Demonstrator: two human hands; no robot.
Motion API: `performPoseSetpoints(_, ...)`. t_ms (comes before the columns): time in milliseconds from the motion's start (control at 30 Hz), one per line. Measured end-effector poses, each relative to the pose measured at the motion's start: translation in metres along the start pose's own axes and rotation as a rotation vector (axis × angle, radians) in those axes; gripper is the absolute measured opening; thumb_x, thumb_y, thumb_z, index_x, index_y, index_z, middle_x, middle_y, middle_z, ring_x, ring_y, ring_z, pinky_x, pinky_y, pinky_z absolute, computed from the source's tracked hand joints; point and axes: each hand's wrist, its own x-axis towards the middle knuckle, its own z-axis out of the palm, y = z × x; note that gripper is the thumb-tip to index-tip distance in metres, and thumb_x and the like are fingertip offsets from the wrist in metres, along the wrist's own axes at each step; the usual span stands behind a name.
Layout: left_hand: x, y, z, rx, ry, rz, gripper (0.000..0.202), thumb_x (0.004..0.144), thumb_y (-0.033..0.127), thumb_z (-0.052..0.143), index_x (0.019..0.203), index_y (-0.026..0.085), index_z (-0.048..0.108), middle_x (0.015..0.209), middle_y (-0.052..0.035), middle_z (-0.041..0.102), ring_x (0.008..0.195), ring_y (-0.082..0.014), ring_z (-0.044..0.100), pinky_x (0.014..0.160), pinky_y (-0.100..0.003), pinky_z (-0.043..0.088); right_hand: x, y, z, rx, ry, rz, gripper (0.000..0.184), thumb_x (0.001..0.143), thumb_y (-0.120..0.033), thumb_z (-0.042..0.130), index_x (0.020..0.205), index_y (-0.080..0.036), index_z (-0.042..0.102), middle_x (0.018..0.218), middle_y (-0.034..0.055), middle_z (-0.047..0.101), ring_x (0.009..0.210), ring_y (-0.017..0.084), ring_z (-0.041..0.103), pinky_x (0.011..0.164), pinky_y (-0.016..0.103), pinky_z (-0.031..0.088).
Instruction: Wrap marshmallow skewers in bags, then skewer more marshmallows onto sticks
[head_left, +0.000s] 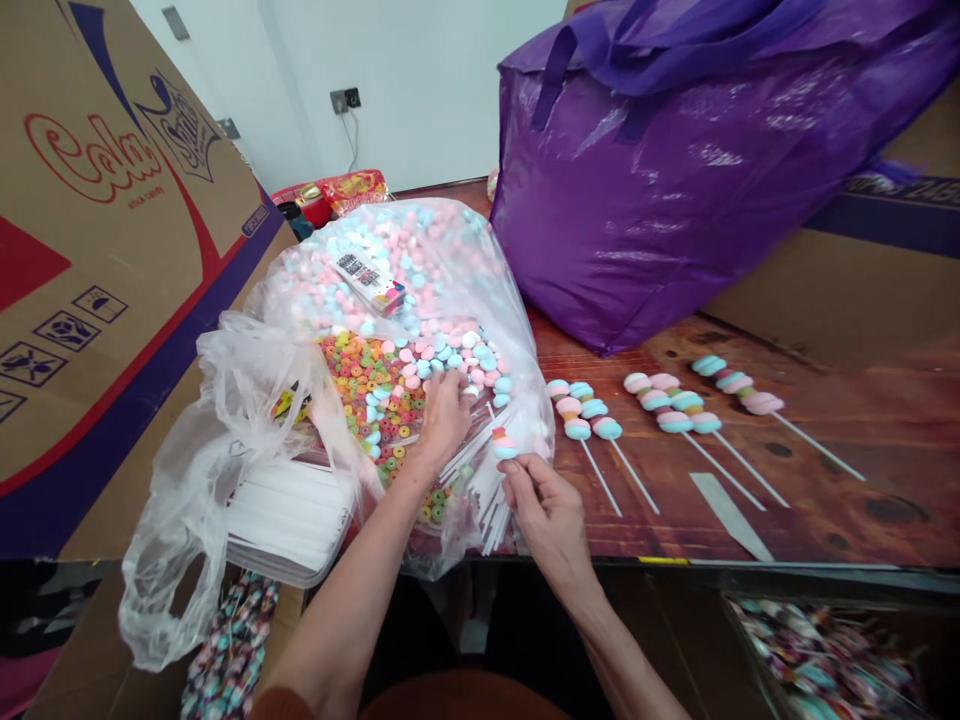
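Note:
My right hand (546, 500) pinches a marshmallow skewer (504, 442) just below its candies, with a blue and a pink marshmallow and an orange gummy ring showing on the white stick. My left hand (448, 410) reaches into the loose pink, blue and white marshmallows (480, 352). Its fingers are bent together at the pile, and what lies between them is hidden. Gummy rings (360, 370) in several colours spread left of this hand. Loose white sticks (491, 510) lie between my two hands, on the clear plastic bag (525, 330).
Several filled skewers (675, 405) lie on the wooden table (840, 510) at right. A purple bag (622, 200) stands behind them. Cardboard box (150, 300) flanks the left side. A plastic tub of white sticks (289, 510) sits at the front edge, beside a crumpled bag (180, 520).

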Motion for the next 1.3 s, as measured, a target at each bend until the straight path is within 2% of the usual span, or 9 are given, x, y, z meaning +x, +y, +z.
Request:
performPoseSetpoints(133, -0.004, 0.002, 0.009, 0.090, 0.002, 0.011, 0.019, 0.085, 0.005, 0.049, 0.098, 0.019, 0.053, 0.107, -0.0099, 0.056, 0.102, -0.0231, 0.053, 0.092, -0.036, 0.044, 0.000, 0.002, 0.000, -0.001, -0.004, 0.004, 0.032, 0.094, -0.042, 0.050, 0.072, -0.020, 0.057, 0.055, -0.0051, 0.044, 0.048, 0.011, 0.040, 0.048, 0.024, 0.032)
performPoseSetpoints(267, -0.008, -0.001, 0.009, 0.037, 0.006, 0.045, 0.023, 0.084, 0.003, 0.049, 0.102, 0.017, 0.054, 0.111, -0.0122, 0.055, 0.104, -0.0234, 0.053, 0.094, -0.038, 0.045, -0.001, 0.004, 0.001, 0.001, 0.003, 0.009, 0.032, 0.095, -0.042, 0.050, 0.074, -0.020, 0.058, 0.055, -0.0054, 0.043, 0.048, 0.011, 0.040, 0.047, 0.024, 0.032)
performPoseSetpoints(367, -0.013, -0.005, 0.002, -0.185, 0.046, -0.027, 0.019, 0.080, 0.006, 0.057, 0.094, 0.018, 0.055, 0.101, -0.0068, 0.056, 0.093, -0.0194, 0.057, 0.088, -0.034, 0.047, 0.000, 0.004, 0.000, -0.002, -0.006, -0.012, 0.032, 0.095, -0.041, 0.050, 0.073, -0.020, 0.058, 0.055, -0.0053, 0.044, 0.049, 0.011, 0.040, 0.048, 0.024, 0.032)
performPoseSetpoints(533, -0.032, -0.009, -0.023, -0.818, 0.017, -0.212, 0.024, 0.074, 0.019, 0.067, 0.093, 0.020, 0.054, 0.082, 0.0021, 0.060, 0.073, -0.0120, 0.060, 0.071, -0.025, 0.051, 0.001, -0.001, -0.001, 0.000, -0.075, -0.052, 0.033, 0.095, -0.039, 0.051, 0.067, -0.021, 0.052, 0.055, -0.0045, 0.046, 0.050, 0.011, 0.042, 0.050, 0.024, 0.034)
performPoseSetpoints(733, -0.054, -0.017, -0.038, -0.960, 0.076, -0.345, 0.044, 0.066, 0.024, 0.078, 0.107, 0.015, 0.067, 0.081, -0.0005, 0.069, 0.062, -0.0094, 0.059, 0.052, -0.019, 0.045, -0.006, -0.014, 0.002, -0.061, -0.279, -0.043, 0.034, 0.097, -0.037, 0.049, 0.067, -0.021, 0.050, 0.055, -0.0047, 0.046, 0.051, 0.011, 0.042, 0.051, 0.024, 0.033)
performPoseSetpoints(833, -0.057, -0.024, -0.035, -0.965, 0.102, -0.315, 0.042, 0.066, 0.024, 0.079, 0.105, 0.013, 0.071, 0.080, -0.0018, 0.070, 0.059, -0.0076, 0.055, 0.053, -0.019, 0.046, -0.009, -0.018, 0.005, -0.108, -0.336, -0.036, 0.036, 0.097, -0.037, 0.047, 0.065, -0.021, 0.048, 0.055, -0.0048, 0.045, 0.051, 0.011, 0.041, 0.051, 0.024, 0.032)
performPoseSetpoints(1000, -0.061, -0.036, -0.028, -0.853, 0.105, -0.234, 0.036, 0.072, 0.020, 0.073, 0.108, 0.015, 0.073, 0.090, -0.0054, 0.071, 0.072, -0.0121, 0.063, 0.062, -0.022, 0.052, -0.009, -0.018, 0.009, -0.089, -0.347, 0.010, 0.036, 0.097, -0.038, 0.046, 0.065, -0.021, 0.047, 0.054, -0.0047, 0.045, 0.051, 0.011, 0.041, 0.050, 0.023, 0.032)
performPoseSetpoints(1167, -0.068, -0.043, -0.028, -0.611, 0.091, -0.083, 0.035, 0.082, 0.017, 0.064, 0.115, 0.020, 0.073, 0.106, -0.0076, 0.067, 0.088, -0.0165, 0.066, 0.076, -0.028, 0.056, -0.010, -0.020, 0.011, 0.004, -0.370, 0.111, 0.036, 0.094, -0.040, 0.047, 0.062, -0.022, 0.044, 0.050, -0.0057, 0.042, 0.045, 0.010, 0.037, 0.043, 0.023, 0.027)
performPoseSetpoints(1300, -0.074, -0.037, -0.033, -0.396, 0.111, -0.013, 0.034, 0.084, 0.014, 0.060, 0.114, 0.019, 0.074, 0.100, -0.0074, 0.068, 0.088, -0.0173, 0.065, 0.078, -0.028, 0.054, -0.012, -0.024, 0.018, 0.092, -0.331, 0.149, 0.034, 0.092, -0.042, 0.049, 0.064, -0.023, 0.045, 0.048, -0.0066, 0.042, 0.042, 0.009, 0.034, 0.041, 0.023, 0.025)
